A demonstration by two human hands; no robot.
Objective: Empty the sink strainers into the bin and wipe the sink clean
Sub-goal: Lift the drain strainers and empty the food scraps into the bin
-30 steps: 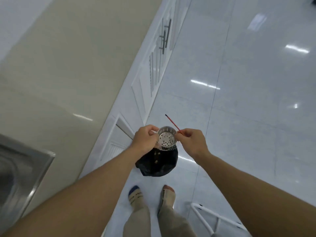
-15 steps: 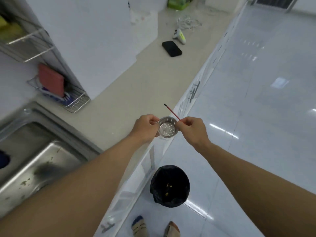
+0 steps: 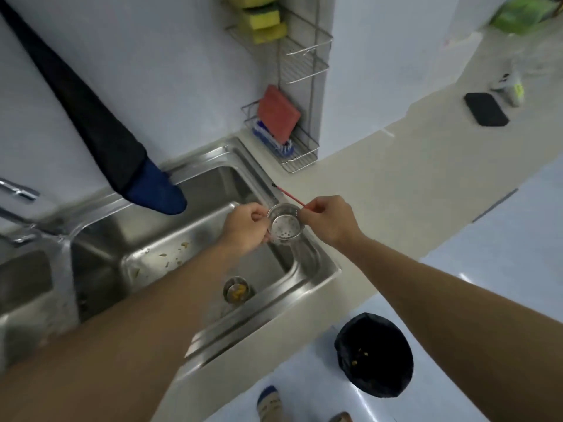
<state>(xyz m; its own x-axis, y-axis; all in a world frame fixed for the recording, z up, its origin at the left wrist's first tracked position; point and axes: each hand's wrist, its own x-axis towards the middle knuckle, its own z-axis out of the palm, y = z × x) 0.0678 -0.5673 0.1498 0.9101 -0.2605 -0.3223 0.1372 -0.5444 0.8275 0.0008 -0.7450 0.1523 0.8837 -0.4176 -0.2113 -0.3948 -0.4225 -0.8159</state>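
A stainless steel double sink (image 3: pixel 316 269), scraps on its floor, sits in the pale counter (image 3: pixel 396 178). Over its right rim the left hand (image 3: pixel 246 228) pinches a round perforated metal strainer (image 3: pixel 285 223); the right hand (image 3: pixel 327 219) grips a thin red stick (image 3: pixel 289 194). A black-lined bin (image 3: pixel 376 376) stands on the floor.

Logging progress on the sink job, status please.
Left hand grips strainer over sink; right hand holds red stick. Scraps in the drain. Path clear.
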